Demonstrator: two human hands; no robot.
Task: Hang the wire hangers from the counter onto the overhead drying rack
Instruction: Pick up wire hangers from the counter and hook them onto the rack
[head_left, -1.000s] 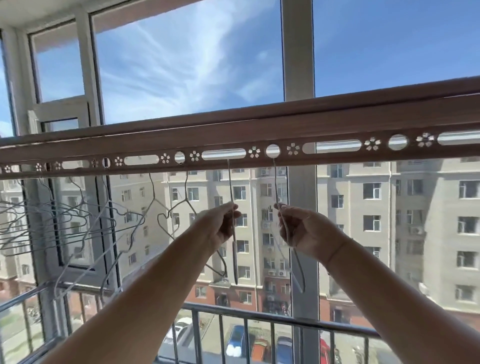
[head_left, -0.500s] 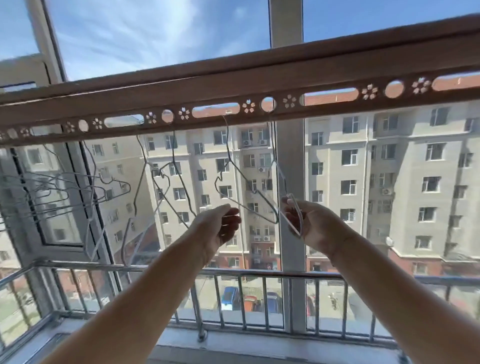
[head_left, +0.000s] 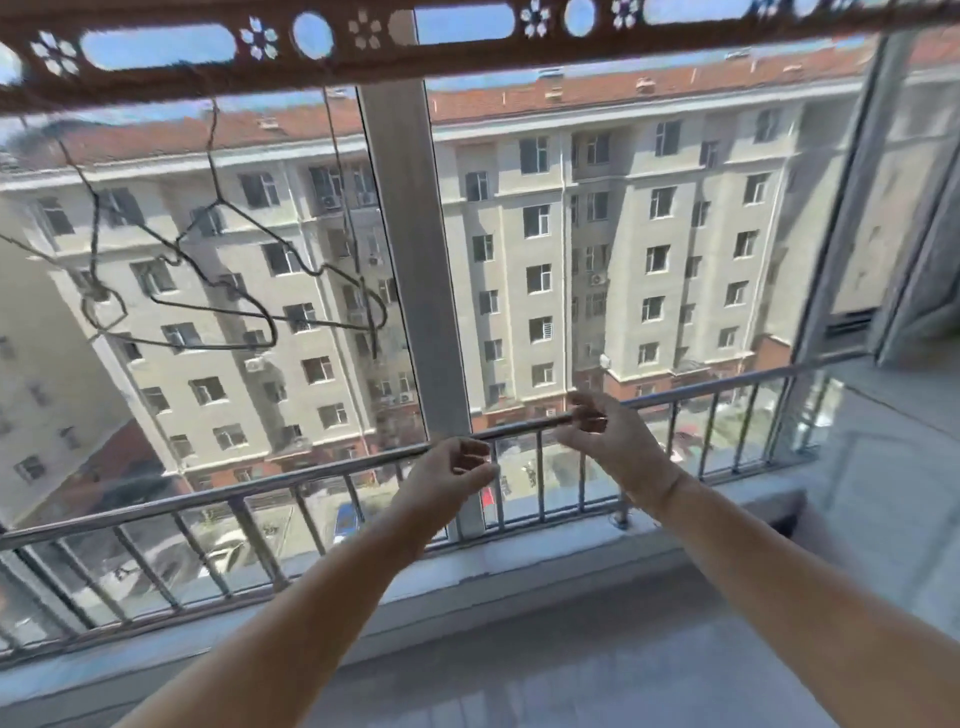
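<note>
Thin dark wire hangers (head_left: 223, 270) dangle from the rack (head_left: 415, 57) at far left. Your left hand (head_left: 452, 475) and right hand (head_left: 605, 434) hover lower, fingers loosely curled, holding nothing.

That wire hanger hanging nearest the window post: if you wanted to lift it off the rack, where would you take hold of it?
Probably by the straight neck just under the hook, pinched from the room side. The wire hanger hangs from a hole in the rack, its neck runs bare and vertical, and the hands are below it, empty.
</note>
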